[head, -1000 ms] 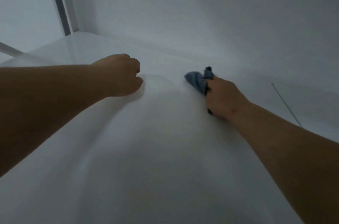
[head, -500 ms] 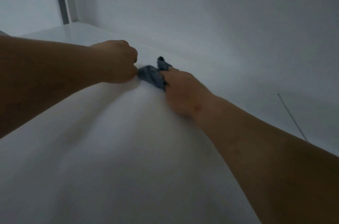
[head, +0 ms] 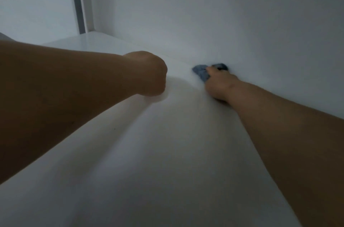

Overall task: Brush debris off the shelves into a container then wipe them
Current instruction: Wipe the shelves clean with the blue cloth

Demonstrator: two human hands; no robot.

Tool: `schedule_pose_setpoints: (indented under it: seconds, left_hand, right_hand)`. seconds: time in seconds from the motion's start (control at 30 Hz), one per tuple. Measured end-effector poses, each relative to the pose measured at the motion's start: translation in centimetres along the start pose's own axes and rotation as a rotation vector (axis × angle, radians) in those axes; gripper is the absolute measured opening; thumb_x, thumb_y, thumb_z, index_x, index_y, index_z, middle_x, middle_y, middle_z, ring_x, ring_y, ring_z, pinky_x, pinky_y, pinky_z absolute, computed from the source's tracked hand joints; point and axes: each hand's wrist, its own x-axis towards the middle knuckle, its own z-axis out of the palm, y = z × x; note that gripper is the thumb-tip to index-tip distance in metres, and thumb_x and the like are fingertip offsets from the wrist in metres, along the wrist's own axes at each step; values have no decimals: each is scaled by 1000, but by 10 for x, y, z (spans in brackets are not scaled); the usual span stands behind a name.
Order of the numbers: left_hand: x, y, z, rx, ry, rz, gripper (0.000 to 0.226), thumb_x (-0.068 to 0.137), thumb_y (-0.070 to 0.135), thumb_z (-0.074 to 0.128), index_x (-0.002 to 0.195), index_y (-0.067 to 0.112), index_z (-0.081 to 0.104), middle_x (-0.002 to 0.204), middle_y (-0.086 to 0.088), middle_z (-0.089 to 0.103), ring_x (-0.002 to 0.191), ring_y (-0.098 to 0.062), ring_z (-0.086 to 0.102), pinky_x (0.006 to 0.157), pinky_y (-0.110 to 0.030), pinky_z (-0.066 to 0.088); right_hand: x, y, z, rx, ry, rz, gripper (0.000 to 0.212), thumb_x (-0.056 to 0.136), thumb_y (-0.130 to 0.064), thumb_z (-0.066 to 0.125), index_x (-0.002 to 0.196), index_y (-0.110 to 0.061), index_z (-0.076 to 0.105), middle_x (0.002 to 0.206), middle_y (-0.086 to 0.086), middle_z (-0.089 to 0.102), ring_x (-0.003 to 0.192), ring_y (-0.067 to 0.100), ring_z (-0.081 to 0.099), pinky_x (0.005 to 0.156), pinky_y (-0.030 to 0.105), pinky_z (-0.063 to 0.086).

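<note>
A white shelf point(head: 167, 152) stretches away from me to a white back wall. My right hand point(head: 219, 85) presses a crumpled blue cloth point(head: 202, 73) onto the shelf close to the back wall; the cloth sticks out beyond my fingers, which hide most of it. My left hand point(head: 150, 76) is curled into a fist and rests on the shelf to the left of the cloth, apart from it, with nothing visible in it.
The white back wall point(head: 223, 22) rises right behind the cloth. A dark vertical strip and a white upright point(head: 80, 3) stand at the shelf's far left corner. The picture is dim and blurred.
My right hand has slid the cloth to the right, away from my left fist, and nearer the back wall. My left fist has stayed roughly in place.
</note>
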Motion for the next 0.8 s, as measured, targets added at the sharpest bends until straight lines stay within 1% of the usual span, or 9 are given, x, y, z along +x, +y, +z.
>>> schedule_pose_setpoints:
  seconds: [0.13,0.2,0.27,0.3,0.4,0.5,0.57,0.63,0.8]
  left_hand:
    - [10,-3,-2,6,-30,-19,28,95,30,39,102,16,62,90,-1,55,91,-22,56,78,-31,46]
    - [14,-5,-2,-30,-23,-28,27,94,30,41,104,17,62,97,-1,57,93,-22,56,80,-31,47]
    - [15,-9,1,-89,2,-49,24,90,29,46,104,21,64,104,3,60,96,-23,58,81,-31,49]
    - [15,-10,3,-116,16,-68,24,88,29,47,101,22,65,104,3,61,96,-24,59,79,-31,50]
    - [17,-9,10,-162,31,-109,19,82,29,50,93,23,65,97,3,63,89,-26,60,69,-29,45]
    - [17,-10,9,-205,33,-135,18,83,28,51,92,24,65,95,3,63,86,-26,59,68,-28,44]
    - [19,-12,7,-205,26,-118,19,84,28,51,94,23,66,97,3,62,87,-24,59,70,-29,46]
    - [21,-12,4,-174,-2,-98,19,87,28,49,96,22,65,96,1,60,85,-23,57,71,-29,46]
    - [20,-13,-2,-57,-60,-45,30,97,29,40,96,11,63,73,0,47,69,-18,50,61,-28,40]
  right_hand:
    - [-8,-71,3,1,15,-222,67,78,-45,24,145,-44,28,156,5,27,139,38,31,112,55,28]
    - [-16,-59,1,31,72,-335,55,89,-34,32,143,-39,36,154,0,33,139,31,33,115,44,28]
    - [-20,-19,-6,-1,48,-339,60,95,-11,39,151,-31,28,157,-12,19,144,16,21,116,27,17]
    - [-21,4,-10,-19,50,-256,65,94,-6,44,152,-27,25,158,-9,18,144,17,21,116,26,18]
    - [-19,46,-12,41,93,162,58,95,-23,46,150,-21,28,152,12,33,134,35,38,109,40,33]
    - [0,21,-7,24,65,314,56,98,-38,33,150,-22,22,150,17,27,133,41,32,111,47,29]
    - [10,-12,-4,-38,55,189,67,86,-52,25,150,-36,19,155,11,22,137,40,29,113,54,26]
    - [13,-50,3,-50,65,4,72,76,-49,27,147,-37,27,154,11,28,135,40,34,110,57,30]
    - [-23,-78,16,60,183,-474,46,93,-29,36,138,-24,46,138,10,49,128,31,44,110,40,33]
